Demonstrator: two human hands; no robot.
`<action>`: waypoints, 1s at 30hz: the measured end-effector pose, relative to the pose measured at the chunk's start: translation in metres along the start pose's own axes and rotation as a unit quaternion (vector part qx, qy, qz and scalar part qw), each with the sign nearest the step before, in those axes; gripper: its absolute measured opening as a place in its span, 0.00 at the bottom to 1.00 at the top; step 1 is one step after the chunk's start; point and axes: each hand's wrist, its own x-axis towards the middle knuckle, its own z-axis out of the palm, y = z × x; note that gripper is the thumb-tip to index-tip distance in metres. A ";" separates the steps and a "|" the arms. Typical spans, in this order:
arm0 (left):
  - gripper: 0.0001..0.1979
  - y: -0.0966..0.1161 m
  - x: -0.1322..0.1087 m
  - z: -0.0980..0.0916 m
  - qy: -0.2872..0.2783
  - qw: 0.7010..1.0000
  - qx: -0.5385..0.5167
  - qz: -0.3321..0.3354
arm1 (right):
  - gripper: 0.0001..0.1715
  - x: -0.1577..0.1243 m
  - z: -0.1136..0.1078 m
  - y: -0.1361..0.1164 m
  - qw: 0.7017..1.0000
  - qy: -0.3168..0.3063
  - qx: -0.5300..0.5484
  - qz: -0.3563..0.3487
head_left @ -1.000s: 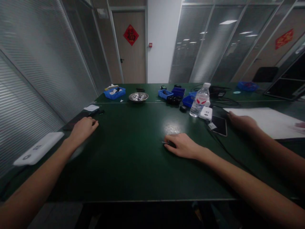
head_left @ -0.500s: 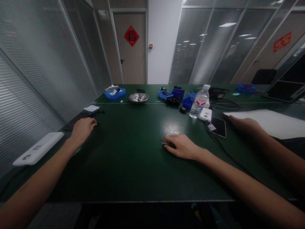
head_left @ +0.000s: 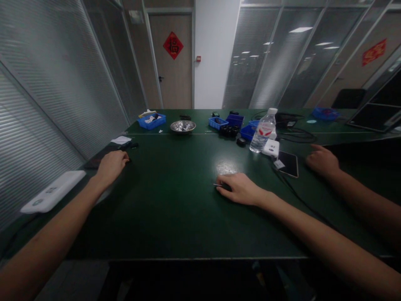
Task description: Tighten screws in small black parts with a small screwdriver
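My left hand (head_left: 113,166) rests at the left of the green table (head_left: 169,217), its fingertips closed over a small dark thing too hidden to name. Just beyond it lie small black items (head_left: 130,145) and a white paper (head_left: 121,140). My right hand (head_left: 239,188) is low over the middle of the table, its fingers curled round a thin metal-tipped tool (head_left: 216,184). The metal tip points left. Most of the tool is hidden in the palm, so its kind does not show.
A white power bank (head_left: 53,192) lies at left. Farther back stand a blue basket (head_left: 152,121), a metal bowl (head_left: 183,127), and more blue bins (head_left: 234,121). A water bottle (head_left: 264,130), a white device (head_left: 271,148) and a phone (head_left: 288,164) lie near another person's hand (head_left: 323,161).
The other person's hand has let go of the white sheet, which is out of sight; a dark surface shows there. My hands keep nearly the same places; the view has tilted slightly.
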 end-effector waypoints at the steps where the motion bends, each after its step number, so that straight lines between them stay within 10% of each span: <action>1: 0.15 -0.001 -0.001 0.001 0.005 1.000 -0.004 0.000 | 0.13 0.000 0.000 0.000 1.000 0.001 0.000 -0.002; 30: 0.15 -0.015 0.002 0.023 0.007 0.999 -0.043 -0.025 | 0.12 -0.002 -0.001 -0.001 1.000 0.014 -0.011 -0.009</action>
